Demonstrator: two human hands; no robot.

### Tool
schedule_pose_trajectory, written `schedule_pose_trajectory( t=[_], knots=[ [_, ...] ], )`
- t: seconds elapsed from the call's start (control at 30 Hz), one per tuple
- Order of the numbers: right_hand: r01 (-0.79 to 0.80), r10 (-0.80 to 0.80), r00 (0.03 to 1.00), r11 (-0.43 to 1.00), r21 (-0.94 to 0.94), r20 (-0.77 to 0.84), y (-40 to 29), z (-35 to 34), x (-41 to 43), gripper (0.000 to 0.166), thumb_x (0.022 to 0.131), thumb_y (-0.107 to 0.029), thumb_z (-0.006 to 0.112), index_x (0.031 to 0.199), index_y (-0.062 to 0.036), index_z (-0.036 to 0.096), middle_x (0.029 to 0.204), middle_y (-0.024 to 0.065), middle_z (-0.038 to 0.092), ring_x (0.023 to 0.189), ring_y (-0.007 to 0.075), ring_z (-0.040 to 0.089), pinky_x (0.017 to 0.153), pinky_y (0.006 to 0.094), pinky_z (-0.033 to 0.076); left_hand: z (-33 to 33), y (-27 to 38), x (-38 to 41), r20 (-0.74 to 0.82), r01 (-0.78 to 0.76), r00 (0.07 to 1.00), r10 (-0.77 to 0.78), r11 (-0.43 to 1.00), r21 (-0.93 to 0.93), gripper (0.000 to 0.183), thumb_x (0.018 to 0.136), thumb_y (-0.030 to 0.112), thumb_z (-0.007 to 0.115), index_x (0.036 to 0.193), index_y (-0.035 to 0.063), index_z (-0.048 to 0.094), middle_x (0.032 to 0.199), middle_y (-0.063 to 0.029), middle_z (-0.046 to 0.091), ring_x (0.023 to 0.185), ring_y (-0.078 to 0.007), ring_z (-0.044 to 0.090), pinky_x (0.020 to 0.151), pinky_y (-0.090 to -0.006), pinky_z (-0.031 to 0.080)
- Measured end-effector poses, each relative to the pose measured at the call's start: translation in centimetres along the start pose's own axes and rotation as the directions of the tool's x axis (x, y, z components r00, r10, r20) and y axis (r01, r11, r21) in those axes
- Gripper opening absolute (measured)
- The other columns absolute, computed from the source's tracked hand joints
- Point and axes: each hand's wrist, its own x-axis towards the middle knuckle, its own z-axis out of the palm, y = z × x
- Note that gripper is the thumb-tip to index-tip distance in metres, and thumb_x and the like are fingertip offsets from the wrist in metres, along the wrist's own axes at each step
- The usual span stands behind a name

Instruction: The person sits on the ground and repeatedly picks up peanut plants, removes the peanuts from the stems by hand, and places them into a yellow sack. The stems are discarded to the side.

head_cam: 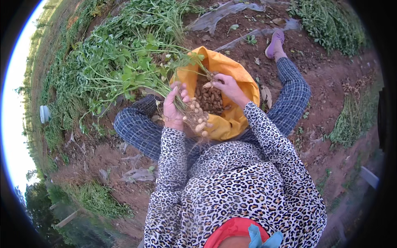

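Note:
My left hand [175,107] grips a bunch of peanut plants by the lower stems, leaves [127,66] spreading to the upper left. A cluster of peanut pods [198,116] with roots hangs from its right side, over the near left rim of an orange-yellow sack [245,80]. My right hand [228,86] is above the sack's opening, its thumb and fingers closed around peanut pods on a stem that reaches in from the upper left. Many loose peanuts [209,99] lie inside the sack, which stands between my bent legs.
Heaps of pulled peanut plants lie at the upper left, with more at the upper right [328,24], right [347,121] and lower left [96,198]. Torn plastic film [223,14] lies on reddish soil. A white tub [45,114] is at the far left.

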Motion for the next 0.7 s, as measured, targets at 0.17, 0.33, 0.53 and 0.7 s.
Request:
schedule_pose_trajectory(
  t=[0.17,0.33,0.53,0.7],
  knots=[
    [-0.286,0.130,0.956,0.614,0.735,0.263,-4.2,-1.0,-2.3,0.019,0.083,-0.007,0.054,0.100,0.0000,0.053,0.098,0.0080,0.059,0.090,0.0160,0.061,0.075,0.0271,0.053,0.8,-2.1,-0.3,-0.005,-0.019,1.000,0.021,0.978,0.206,0.034,0.085,0.002,0.042,0.120,0.0018,0.041,0.124,-0.0271,0.045,0.118,-0.0360,0.045,0.098,-0.0431,0.042],
    [-0.387,0.193,0.916,0.663,0.641,0.353,-4.3,-0.1,-3.7,0.013,0.081,-0.005,0.050,0.094,-0.0019,0.054,0.093,0.0055,0.058,0.082,0.0128,0.060,0.067,0.0259,0.052,2.9,-3.5,-0.2,0.055,0.053,0.996,-0.068,0.969,0.240,0.046,0.087,0.011,0.044,0.129,0.0003,0.031,0.124,-0.0247,0.045,0.117,-0.0338,0.046,0.099,-0.0404,0.039],
    [0.018,-0.036,0.988,0.993,0.115,0.153,-3.4,1.3,-4.3,0.020,0.075,-0.009,0.055,0.091,0.0017,0.057,0.069,0.0099,0.059,0.059,0.0152,0.055,0.055,0.0290,0.044,1.3,-4.8,1.0,0.091,0.072,0.992,-0.089,0.983,0.169,0.035,0.088,0.014,0.049,0.121,0.0088,0.038,0.101,-0.0157,0.055,0.095,-0.0289,0.057,0.092,-0.0450,0.044],
    [0.357,-0.299,0.932,0.850,-0.388,0.204,-6.6,0.1,-4.3,0.019,0.074,-0.014,0.058,0.089,-0.0019,0.059,0.077,0.0187,0.061,0.066,0.0334,0.060,0.059,0.0388,0.048,1.4,-4.2,1.4,0.200,0.011,0.980,-0.017,0.999,0.032,0.017,0.090,0.016,0.051,0.103,0.0054,0.048,0.075,-0.0041,0.045,0.065,-0.0145,0.045,0.074,-0.0328,0.044]
  ],
)
